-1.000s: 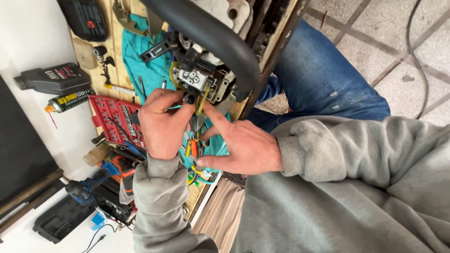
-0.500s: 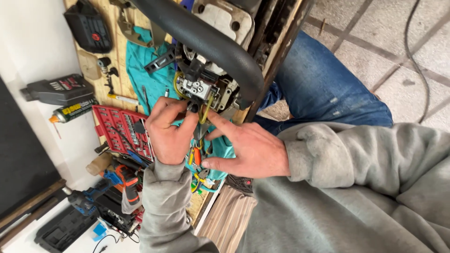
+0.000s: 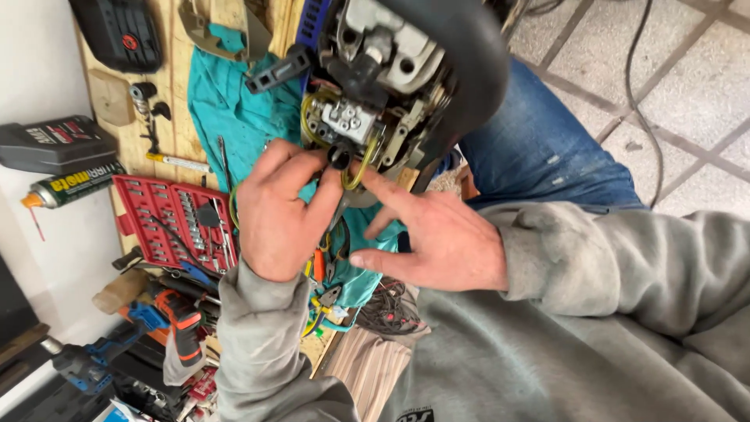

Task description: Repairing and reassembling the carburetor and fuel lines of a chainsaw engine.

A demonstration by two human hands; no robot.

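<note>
Engine assembly (image 3: 367,117), partly stripped, on teal cloth (image 3: 234,109) over the bench (image 3: 176,86). My left hand (image 3: 277,211) pinches its black fitting (image 3: 339,155); my right hand (image 3: 437,238), fingers spread, touches its yellow hose (image 3: 361,173).

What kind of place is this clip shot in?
Probably a small repair workshop: a wooden workbench carries a red socket set, cordless drills lie nearby, and both hands work on an opened small engine.

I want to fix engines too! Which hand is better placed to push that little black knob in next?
Probably the left hand: its fingertips already pinch the black knob under the engine. The right hand only points a finger at the yellow hose beside it.
</note>
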